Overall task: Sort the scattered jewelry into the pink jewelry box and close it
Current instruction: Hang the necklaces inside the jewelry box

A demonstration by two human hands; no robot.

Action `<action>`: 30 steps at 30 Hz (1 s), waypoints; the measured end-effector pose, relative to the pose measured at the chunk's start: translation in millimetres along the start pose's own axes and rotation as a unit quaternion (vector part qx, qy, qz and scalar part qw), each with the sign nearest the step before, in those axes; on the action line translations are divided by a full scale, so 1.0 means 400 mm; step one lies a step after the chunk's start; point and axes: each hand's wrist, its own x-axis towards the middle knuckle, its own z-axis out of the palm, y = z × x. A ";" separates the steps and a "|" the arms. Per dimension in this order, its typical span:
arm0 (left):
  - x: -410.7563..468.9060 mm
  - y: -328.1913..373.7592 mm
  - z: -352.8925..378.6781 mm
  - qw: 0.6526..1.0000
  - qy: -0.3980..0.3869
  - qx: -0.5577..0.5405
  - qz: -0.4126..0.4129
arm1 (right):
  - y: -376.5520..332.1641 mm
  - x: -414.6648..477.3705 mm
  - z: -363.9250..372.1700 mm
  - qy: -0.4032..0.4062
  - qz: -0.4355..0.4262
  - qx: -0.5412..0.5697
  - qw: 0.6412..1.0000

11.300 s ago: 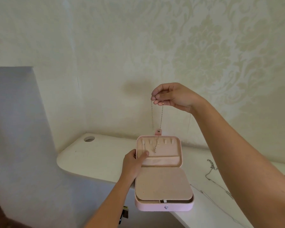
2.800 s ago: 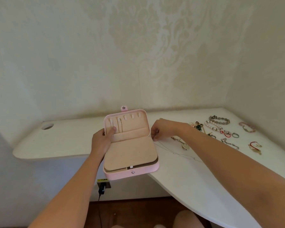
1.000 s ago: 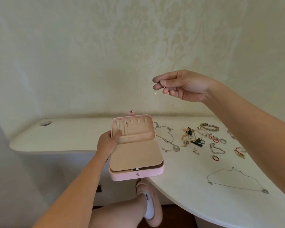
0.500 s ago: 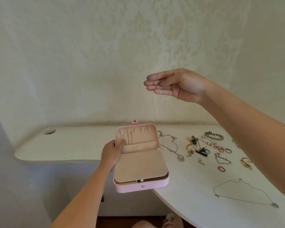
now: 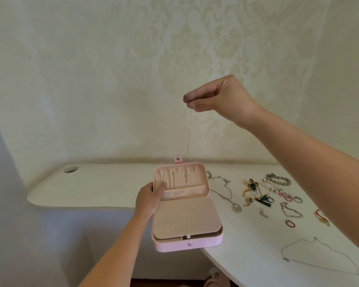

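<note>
Step in hand: by my reading, hanging a fine pale metal chain [image 5: 188,133] on a hook inside the lid.
Right hand [image 5: 222,100]: raised well above the box, fingertips bunched against the thumb, pinching the chain's top; the chain dangles straight down, its lower end near the lid's top rim.
Left hand [image 5: 148,198]: grips the lid's left edge, thumb laid on the inner lining, fingers hidden behind.
Pink rectangular leatherette jewelry box [image 5: 187,244]: open at the front edge of the white desk [image 5: 91,187], its near left corner seemingly overhanging; beige insert covers the base.
Lid [image 5: 199,183]: propped upright; a row of small tabs [image 5: 179,171] along the top, two already carrying chains.
Doing it well: lower slowly, let the swing die, steer the loop onto a free tab, then tuck the slack into the pocket below.
Risk: a chain this thin may snag its neighbours.
Left to sort: an oval-pendant silver necklace [image 5: 236,207] just right of the box, beaded bracelets [image 5: 278,180] toward the back right, and a long silver necklace [image 5: 319,255] by the front edge.
</note>
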 end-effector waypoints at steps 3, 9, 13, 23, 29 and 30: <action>0.001 -0.002 0.001 1.000 -0.002 -0.007 0.002 | -0.006 0.009 0.024 0.022 -0.031 -0.082 0.996; -0.001 -0.001 0.001 1.000 0.000 -0.015 0.000 | -0.010 0.026 0.058 0.082 -0.101 -0.216 0.968; 0.000 -0.003 0.001 1.000 0.001 -0.022 -0.004 | -0.009 0.041 0.068 0.078 -0.098 -0.287 0.950; -0.006 0.007 -0.001 1.000 0.004 -0.026 -0.010 | -0.006 0.076 0.100 0.034 -0.020 -0.346 0.937; -0.008 0.010 -0.003 1.000 0.007 -0.027 -0.014 | 0.004 0.095 0.113 -0.040 0.047 -0.286 0.956; -0.009 0.011 -0.004 1.000 0.005 -0.028 -0.014 | 0.008 0.098 0.112 -0.048 0.059 -0.275 0.958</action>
